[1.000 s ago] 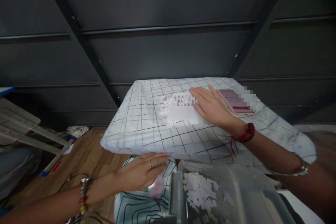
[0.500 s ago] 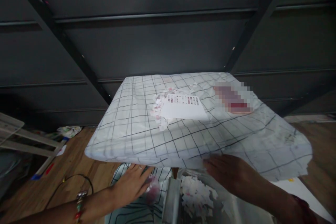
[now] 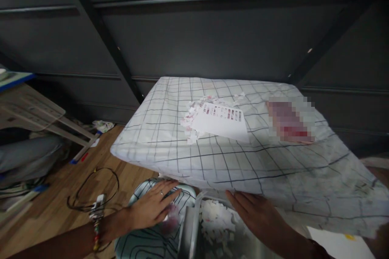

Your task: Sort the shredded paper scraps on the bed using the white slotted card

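Fingers [image 3: 166, 188] of a person's left hand [image 3: 153, 206] lie extended and slightly spread over striped pale-green fabric [image 3: 138, 247], beside a blurred pink item [image 3: 170, 219]; whether they touch that item is unclear. The right hand [image 3: 258, 212], its fingers stretched and close together, reaches over a clear plastic box [image 3: 187, 228], tips at the near edge of a table [image 3: 152, 141] draped in white checked cloth. White paper scraps [image 3: 217, 216] are heaped inside the box, just left of that hand. On the tabletop, well apart from both hands, a white card with a row of slots [image 3: 225, 124] lies flat, with loose cut pieces [image 3: 189, 120] at its left side and along its far edge. A pixelated flat device [image 3: 290, 123] rests to the card's right. A black cable [image 3: 118, 182] loops on the wooden floor [image 3: 120, 166] at left; behind the table stands a dark panelled wall [image 3: 212, 36].
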`<state>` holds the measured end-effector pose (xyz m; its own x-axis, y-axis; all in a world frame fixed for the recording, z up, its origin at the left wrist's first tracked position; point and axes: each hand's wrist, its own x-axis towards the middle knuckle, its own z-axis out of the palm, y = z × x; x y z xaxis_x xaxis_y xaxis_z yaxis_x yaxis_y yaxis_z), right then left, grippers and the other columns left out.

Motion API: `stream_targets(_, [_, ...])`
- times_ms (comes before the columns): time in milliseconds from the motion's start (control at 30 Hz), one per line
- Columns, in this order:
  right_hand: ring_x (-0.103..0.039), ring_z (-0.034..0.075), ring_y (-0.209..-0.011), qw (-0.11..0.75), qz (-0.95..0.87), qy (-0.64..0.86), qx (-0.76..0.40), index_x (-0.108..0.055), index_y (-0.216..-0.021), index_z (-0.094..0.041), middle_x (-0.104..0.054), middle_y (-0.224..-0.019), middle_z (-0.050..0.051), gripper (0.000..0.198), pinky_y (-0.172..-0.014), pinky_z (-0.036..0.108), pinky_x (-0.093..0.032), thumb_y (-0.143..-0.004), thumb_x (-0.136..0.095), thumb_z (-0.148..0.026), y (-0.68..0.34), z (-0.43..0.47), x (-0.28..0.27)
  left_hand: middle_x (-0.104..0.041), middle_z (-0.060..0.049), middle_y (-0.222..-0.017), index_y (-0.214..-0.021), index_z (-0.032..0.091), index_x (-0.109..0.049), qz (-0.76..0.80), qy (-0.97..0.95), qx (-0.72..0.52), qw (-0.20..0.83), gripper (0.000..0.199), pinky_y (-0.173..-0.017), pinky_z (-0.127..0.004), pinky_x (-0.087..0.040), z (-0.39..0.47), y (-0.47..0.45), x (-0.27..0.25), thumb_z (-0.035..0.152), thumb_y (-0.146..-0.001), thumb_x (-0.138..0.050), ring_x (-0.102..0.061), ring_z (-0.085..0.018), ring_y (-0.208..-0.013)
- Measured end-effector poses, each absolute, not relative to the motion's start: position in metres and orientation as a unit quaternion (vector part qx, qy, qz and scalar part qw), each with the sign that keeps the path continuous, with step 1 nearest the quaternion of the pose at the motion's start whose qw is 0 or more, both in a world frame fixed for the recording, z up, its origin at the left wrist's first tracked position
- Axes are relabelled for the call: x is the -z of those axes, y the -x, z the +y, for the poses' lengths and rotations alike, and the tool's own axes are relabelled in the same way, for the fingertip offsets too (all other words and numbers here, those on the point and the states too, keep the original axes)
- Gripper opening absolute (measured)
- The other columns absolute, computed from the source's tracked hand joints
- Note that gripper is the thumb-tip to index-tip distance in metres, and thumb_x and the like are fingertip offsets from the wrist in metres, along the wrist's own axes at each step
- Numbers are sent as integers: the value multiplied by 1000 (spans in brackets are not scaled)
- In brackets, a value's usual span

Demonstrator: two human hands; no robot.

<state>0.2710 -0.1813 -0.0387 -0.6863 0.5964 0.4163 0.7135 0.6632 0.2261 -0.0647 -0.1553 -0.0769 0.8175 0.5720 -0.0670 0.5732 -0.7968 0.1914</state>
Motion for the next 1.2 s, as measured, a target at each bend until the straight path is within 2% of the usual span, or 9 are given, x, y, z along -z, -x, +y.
stream_targets(167, [-61,11,-65,131,-903,365,186,-59,-99,-14,-67,-76,1,44,-55,24,-48,-68,-37,8,-258,-173,41,-54,-10,-120,-131,20,-41,325,-938,-37,118,58,-94,-38,-44,-147,69,93,1,-77,-47,-51,-23,-109])
stream_targets(367, [-65,11,-68,144,-895,380,186,-60,-99,-15,-70,-83,3,51,-60,20,-52,-61,-36,8,-248,-167,50,-56,-8,-114,-128,21,-44,274,-949,-61,143,57,-85,-33,-49,-121,74,104,0,-75,-44,-53,-22,-103])
stream_targets(533, [-65,10,-64,148,-883,410,175,-62,-101,-17,-71,-84,4,53,-59,20,-52,-65,-34,9,-260,-170,60,-54,-8,-115,-128,20,-44,248,-955,-78,144,58,-84,-32,-49,-116,63,111,-2,-74,-45,-53,-22,-101])
stream_targets(667, [-64,12,-61,123,-879,429,167,-64,-99,-20,-71,-80,3,46,-57,20,-52,-69,-41,6,-271,-166,68,-54,-9,-113,-126,18,-44,285,-945,-121,104,59,-85,-32,-48,-114,55,114,-6,-72,-43,-53,-22,-101])
stream_targets(800, [-65,11,-62,107,-895,406,152,-62,-101,-21,-71,-84,1,48,-53,17,-51,-69,-40,6,-274,-161,72,-57,-8,-109,-124,18,-45,322,-937,-120,62,56,-85,-31,-49,-117,53,111,-7,-74,-41,-54,-19,-100])
stream_targets(967, [-63,12,-60,100,-898,399,157,-63,-95,-20,-71,-82,2,47,-47,18,-48,-66,-39,7,-268,-161,69,-60,-10,-110,-117,15,-51,281,-951,-123,-25,35,-83,-34,-49,-121,54,88,3,-85,-42,-56,-21,-102])
stream_targets(1067, [-62,13,-60,118,-888,410,175,-62,-98,-18,-70,-79,3,48,-55,22,-51,-66,-37,7,-266,-164,63,-66,-4,-90,-105,14,-57,160,-976,-147,-33,21,-67,-25,-49,-123,56,58,10,-91,-41,-59,-15,-77])
stream_targets(1133, [-63,13,-63,141,-888,398,182,-61,-101,-16,-70,-80,5,46,-59,24,-52,-69,-35,7,-265,-168,53,-66,-3,-91,-103,15,-59,80,-983,-162,-39,19,-62,-25,-48,-122,55,33,13,-92,-43,-59,-14,-76])
stream_targets(1200, [-64,14,-71,168,-899,365,175,-60,-102,-13,-70,-85,7,44,-62,24,-53,-73,-33,6,-263,-173,38,-66,-3,-92,-101,18,-60,29,-979,-195,-55,17,-64,-25,-47,-115,50,7,15,-91,-47,-58,-13,-78])
